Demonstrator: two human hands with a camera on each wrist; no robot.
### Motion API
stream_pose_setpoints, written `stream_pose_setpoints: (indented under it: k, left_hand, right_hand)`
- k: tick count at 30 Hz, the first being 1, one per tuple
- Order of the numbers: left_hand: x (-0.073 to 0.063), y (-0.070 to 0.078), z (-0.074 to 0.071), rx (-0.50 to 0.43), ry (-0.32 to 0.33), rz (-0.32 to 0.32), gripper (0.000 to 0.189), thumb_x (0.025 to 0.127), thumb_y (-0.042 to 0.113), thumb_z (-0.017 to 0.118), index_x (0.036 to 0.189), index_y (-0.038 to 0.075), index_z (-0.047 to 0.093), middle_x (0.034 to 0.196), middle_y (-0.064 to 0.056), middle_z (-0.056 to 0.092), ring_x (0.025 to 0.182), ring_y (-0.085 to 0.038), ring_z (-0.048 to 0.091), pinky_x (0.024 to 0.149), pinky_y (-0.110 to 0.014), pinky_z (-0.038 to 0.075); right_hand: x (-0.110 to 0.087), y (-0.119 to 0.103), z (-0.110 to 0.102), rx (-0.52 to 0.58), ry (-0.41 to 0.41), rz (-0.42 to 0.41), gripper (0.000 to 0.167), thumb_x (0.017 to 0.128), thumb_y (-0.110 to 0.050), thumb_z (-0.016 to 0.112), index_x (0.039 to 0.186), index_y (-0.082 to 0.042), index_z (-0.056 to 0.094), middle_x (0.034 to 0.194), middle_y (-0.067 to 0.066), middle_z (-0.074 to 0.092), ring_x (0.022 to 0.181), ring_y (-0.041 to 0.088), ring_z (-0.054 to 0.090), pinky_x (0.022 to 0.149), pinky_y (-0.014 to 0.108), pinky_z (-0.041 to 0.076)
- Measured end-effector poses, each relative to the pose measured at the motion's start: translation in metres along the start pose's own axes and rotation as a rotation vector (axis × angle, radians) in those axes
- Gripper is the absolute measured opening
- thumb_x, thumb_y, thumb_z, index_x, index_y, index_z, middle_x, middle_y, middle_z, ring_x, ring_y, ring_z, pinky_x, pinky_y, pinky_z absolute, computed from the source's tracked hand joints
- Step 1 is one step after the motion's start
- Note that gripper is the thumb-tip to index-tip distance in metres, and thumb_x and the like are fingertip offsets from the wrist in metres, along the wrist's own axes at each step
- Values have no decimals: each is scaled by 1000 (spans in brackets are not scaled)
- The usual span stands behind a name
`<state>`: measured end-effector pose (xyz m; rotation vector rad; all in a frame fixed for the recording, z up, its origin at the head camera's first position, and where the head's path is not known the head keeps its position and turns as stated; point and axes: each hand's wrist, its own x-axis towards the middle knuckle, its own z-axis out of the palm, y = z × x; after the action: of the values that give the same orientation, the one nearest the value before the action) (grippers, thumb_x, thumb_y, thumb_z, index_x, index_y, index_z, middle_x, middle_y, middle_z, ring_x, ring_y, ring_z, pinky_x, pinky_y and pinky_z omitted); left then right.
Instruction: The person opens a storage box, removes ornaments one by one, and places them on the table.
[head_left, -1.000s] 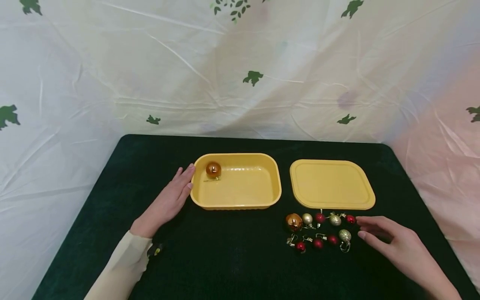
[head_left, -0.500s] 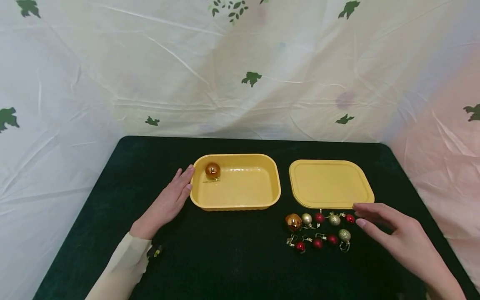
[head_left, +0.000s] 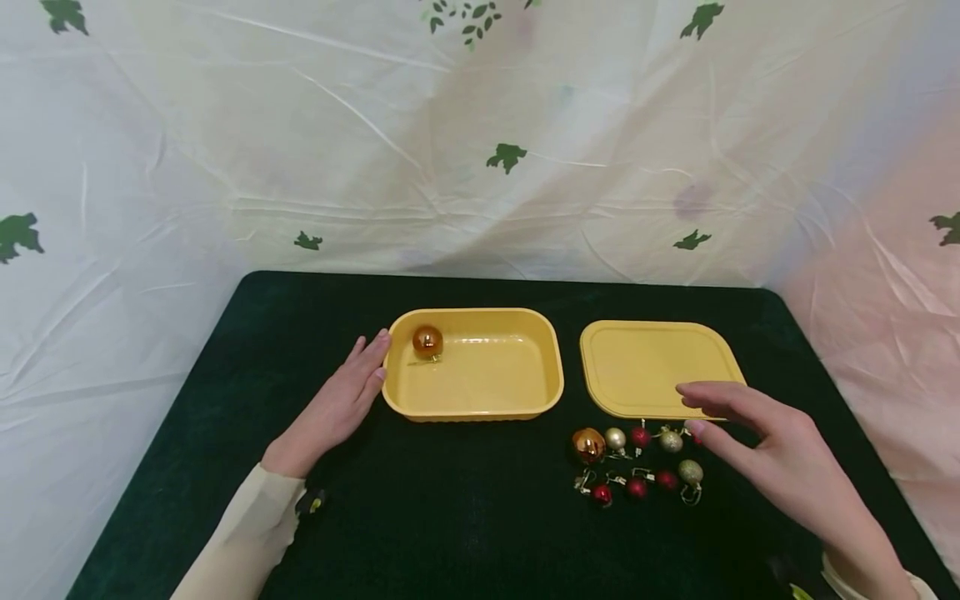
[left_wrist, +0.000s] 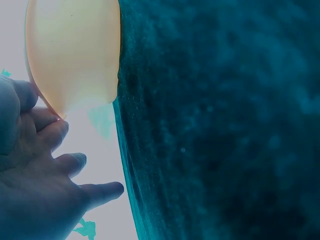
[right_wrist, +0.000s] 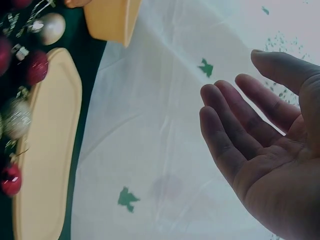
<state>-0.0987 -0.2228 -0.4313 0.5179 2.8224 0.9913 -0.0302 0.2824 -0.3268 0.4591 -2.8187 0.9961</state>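
Note:
My left hand (head_left: 341, 404) lies with extended fingers against the left side of a yellow plastic box (head_left: 472, 415). In the left wrist view, the thumb and a fingertip (left_wrist: 61, 129) meet the box's rim. Inside the box, at its back left, is a shiny orange-gold bauble (head_left: 427, 340). My right hand (head_left: 780, 458) hovers with loosely bent fingers and nothing in its grasp, above the near right corner of a yellow lid (head_left: 652, 367). It partly covers a red bauble (right_wrist: 11, 180) at the right end of the back row.
Small Christmas baubles lie in two rows before the lid: a large orange-gold one (head_left: 588, 446), several red ones (head_left: 636, 487) and a few pale gold ones (head_left: 691, 472). The dark green tabletop (head_left: 450, 517) ends at a white printed cloth (head_left: 390, 167) behind.
My right hand has risen and moved left, from beside the row's right end to over the lid's near right corner. The left hand stays at the box, and the baubles have not moved.

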Motion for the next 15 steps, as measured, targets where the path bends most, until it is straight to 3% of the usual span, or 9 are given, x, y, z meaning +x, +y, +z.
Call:
stream_pose_setpoints:
  k: [7, 15]
  left_hand:
    - [1, 0, 0, -2, -1, 1, 57, 115, 29, 35, 166, 10, 20, 173, -8, 15, 159, -33, 8, 126, -59, 12]
    - [0, 0, 0, 7, 9, 6, 57, 115, 28, 36, 166, 10, 21, 173, -9, 15, 159, -33, 8, 126, -58, 11]
  right_hand:
    - [13, -15, 7, 19, 15, -112, 49, 87, -9, 84, 130, -27, 72, 126, -3, 71, 114, -7, 58, 94, 1, 40]
    - [28, -35, 26, 84, -47, -141, 45, 92, -14, 81, 132, -32, 70, 131, -8, 69, 121, 4, 59, 100, 6, 39]
